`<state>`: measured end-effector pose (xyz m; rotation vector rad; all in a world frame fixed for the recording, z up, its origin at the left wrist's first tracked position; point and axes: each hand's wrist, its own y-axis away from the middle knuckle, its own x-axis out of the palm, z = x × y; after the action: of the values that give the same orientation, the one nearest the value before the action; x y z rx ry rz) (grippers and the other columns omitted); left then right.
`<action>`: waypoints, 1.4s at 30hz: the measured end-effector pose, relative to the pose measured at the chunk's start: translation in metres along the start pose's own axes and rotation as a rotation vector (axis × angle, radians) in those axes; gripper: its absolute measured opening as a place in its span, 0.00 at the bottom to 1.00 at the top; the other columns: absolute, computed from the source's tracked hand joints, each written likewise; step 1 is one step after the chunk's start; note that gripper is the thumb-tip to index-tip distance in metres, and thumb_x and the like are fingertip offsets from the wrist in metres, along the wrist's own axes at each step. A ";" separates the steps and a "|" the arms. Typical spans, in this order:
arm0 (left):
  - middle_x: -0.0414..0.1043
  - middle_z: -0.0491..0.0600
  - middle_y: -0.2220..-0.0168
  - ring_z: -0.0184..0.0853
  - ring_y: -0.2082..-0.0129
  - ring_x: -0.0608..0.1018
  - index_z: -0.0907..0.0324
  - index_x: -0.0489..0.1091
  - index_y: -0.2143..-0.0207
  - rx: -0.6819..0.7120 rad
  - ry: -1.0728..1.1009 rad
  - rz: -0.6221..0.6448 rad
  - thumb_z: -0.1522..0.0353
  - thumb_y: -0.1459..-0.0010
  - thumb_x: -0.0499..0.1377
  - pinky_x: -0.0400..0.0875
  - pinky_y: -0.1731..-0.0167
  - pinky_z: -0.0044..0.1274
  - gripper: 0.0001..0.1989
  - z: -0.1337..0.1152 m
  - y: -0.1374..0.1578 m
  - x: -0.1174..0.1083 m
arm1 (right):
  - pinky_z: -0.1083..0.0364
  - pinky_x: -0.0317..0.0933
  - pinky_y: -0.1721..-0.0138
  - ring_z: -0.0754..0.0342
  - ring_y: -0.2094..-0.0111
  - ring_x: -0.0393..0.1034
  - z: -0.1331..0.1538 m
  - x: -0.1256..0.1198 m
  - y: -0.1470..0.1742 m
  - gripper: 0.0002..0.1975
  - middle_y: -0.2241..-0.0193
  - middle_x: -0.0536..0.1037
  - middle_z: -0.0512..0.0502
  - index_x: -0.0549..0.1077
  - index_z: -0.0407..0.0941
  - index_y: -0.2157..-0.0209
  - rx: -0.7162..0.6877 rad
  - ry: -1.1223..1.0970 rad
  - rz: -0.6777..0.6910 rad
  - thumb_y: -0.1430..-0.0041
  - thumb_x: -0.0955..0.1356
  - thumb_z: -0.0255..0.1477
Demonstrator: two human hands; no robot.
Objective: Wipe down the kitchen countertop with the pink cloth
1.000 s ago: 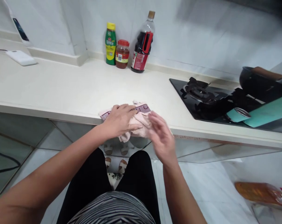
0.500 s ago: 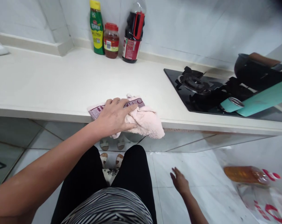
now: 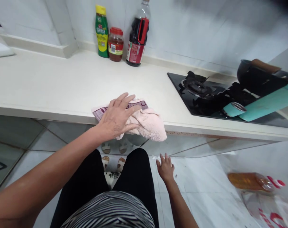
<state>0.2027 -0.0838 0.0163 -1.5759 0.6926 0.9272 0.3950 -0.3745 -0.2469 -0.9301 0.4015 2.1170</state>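
Observation:
A pale pink towel point(image 3: 150, 123) with a purple patterned band lies crumpled at the front edge of the counter, part of it hanging over. On top of it rests my left hand point(image 3: 119, 115), palm down with the fingers stretched and spread rather than wrapped round the cloth. My right hand point(image 3: 166, 167) is in the air below the counter's edge, to the right of my legs. Its fingers are apart and it holds nothing.
Along the wall on the white counter point(image 3: 51, 82) stand a green squeeze bottle point(image 3: 101, 33), a red-lidded jar point(image 3: 115, 46) and a dark sauce bottle point(image 3: 137, 38). To the right, a gas hob point(image 3: 182, 90) bears a pot point(image 3: 253, 77) and a turquoise cylinder point(image 3: 270, 103). An oil bottle point(image 3: 248, 181) is at lower right.
My right hand has moved up and left toward the counter. The fingers of my left hand have spread and straightened a little on the towel, which has barely moved.

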 end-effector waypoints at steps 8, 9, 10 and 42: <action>0.59 0.53 0.31 0.56 0.33 0.62 0.41 0.72 0.42 -0.212 -0.170 -0.012 0.63 0.33 0.58 0.58 0.41 0.51 0.18 -0.023 0.040 -0.007 | 0.33 0.63 0.43 0.34 0.41 0.66 0.079 -0.126 -0.018 0.24 0.39 0.69 0.35 0.78 0.45 0.50 -0.318 0.105 -0.455 0.34 0.65 0.48; 0.57 0.52 0.30 0.57 0.33 0.61 0.38 0.70 0.40 -0.282 -0.178 -0.018 0.65 0.34 0.59 0.57 0.41 0.53 0.21 -0.028 0.047 -0.004 | 0.35 0.63 0.43 0.36 0.41 0.66 0.098 -0.142 -0.023 0.22 0.40 0.70 0.35 0.78 0.45 0.49 -0.389 0.137 -0.541 0.32 0.64 0.46; 0.55 0.51 0.29 0.58 0.33 0.60 0.35 0.68 0.38 -0.347 -0.180 -0.028 0.66 0.35 0.60 0.55 0.40 0.55 0.25 -0.033 0.053 0.001 | 0.37 0.62 0.42 0.37 0.42 0.66 0.118 -0.154 -0.030 0.20 0.41 0.72 0.36 0.77 0.45 0.48 -0.449 0.150 -0.620 0.30 0.64 0.43; 0.70 0.52 0.44 0.45 0.44 0.69 0.45 0.68 0.46 0.100 -0.357 -0.497 0.52 0.39 0.62 0.65 0.43 0.43 0.21 0.041 0.090 0.054 | 0.36 0.52 0.33 0.40 0.39 0.65 0.191 -0.131 -0.156 0.31 0.42 0.72 0.43 0.76 0.52 0.47 -0.529 0.177 0.001 0.31 0.54 0.56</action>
<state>0.1474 -0.0598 -0.0788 -1.3558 0.0830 0.7548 0.4776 -0.2378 -0.0175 -1.4195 -0.0855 2.1886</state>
